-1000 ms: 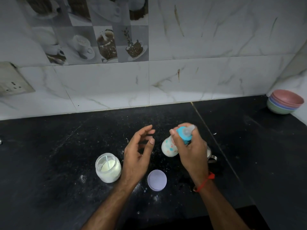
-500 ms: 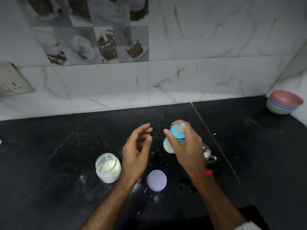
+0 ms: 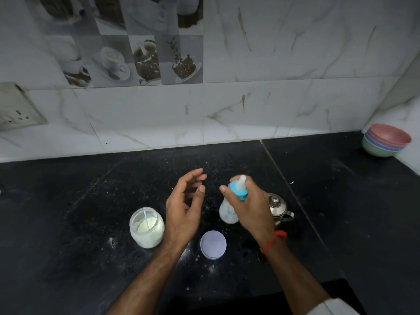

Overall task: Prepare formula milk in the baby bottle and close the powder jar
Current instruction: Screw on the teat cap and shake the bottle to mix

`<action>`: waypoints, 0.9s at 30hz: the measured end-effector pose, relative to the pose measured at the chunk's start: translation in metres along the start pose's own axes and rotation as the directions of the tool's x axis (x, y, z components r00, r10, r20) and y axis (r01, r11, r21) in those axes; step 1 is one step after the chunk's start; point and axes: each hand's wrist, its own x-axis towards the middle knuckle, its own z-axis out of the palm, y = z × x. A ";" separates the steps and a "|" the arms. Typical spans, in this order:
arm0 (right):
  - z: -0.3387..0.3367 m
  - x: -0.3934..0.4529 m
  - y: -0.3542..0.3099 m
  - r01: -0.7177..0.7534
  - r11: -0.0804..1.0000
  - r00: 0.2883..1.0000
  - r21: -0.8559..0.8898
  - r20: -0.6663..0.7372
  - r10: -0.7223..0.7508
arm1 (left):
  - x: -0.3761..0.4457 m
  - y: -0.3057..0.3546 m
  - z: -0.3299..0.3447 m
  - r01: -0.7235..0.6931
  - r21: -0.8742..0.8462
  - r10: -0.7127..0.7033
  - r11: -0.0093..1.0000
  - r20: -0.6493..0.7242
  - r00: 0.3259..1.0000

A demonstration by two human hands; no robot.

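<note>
My right hand (image 3: 251, 209) grips the baby bottle (image 3: 228, 212) around its blue collar, the clear teat sticking up between the fingers. The bottle holds white milk and is tilted a little to the left above the black counter. My left hand (image 3: 185, 210) hovers open just left of the bottle, palm facing it, holding nothing. The glass powder jar (image 3: 147, 227) stands open to the left of my left wrist, with pale powder and a scoop inside. Its round lilac lid (image 3: 213, 244) lies flat on the counter between my forearms.
A small steel kettle (image 3: 278, 208) stands right behind my right hand. Stacked pastel bowls (image 3: 386, 139) sit in the far right corner. Spilled powder specks dot the black counter (image 3: 91, 258). A wall socket (image 3: 16, 108) is on the tiled wall at left.
My right hand has shifted the bottle slightly, first left and up, then back down with more of its body showing. The left hand has stayed open beside it.
</note>
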 end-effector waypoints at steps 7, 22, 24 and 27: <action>-0.010 0.001 -0.024 0.048 0.984 0.997 0.173 -0.066 -0.037 | -0.008 -0.002 0.010 0.151 -0.005 -0.145 0.988 0.244 0.959; -0.037 0.011 -0.046 0.121 0.846 0.988 0.519 0.016 -0.151 | 0.007 0.008 0.021 0.396 -0.298 -0.328 0.868 0.252 0.910; -0.039 0.007 -0.044 0.300 0.851 0.950 0.431 -0.217 -0.225 | 0.011 0.002 0.016 0.284 -0.269 -0.249 0.920 0.157 0.956; -0.026 0.002 -0.024 0.163 0.976 0.982 0.147 -0.123 -0.145 | 0.015 -0.001 0.006 0.193 -0.188 -0.185 0.963 0.057 0.981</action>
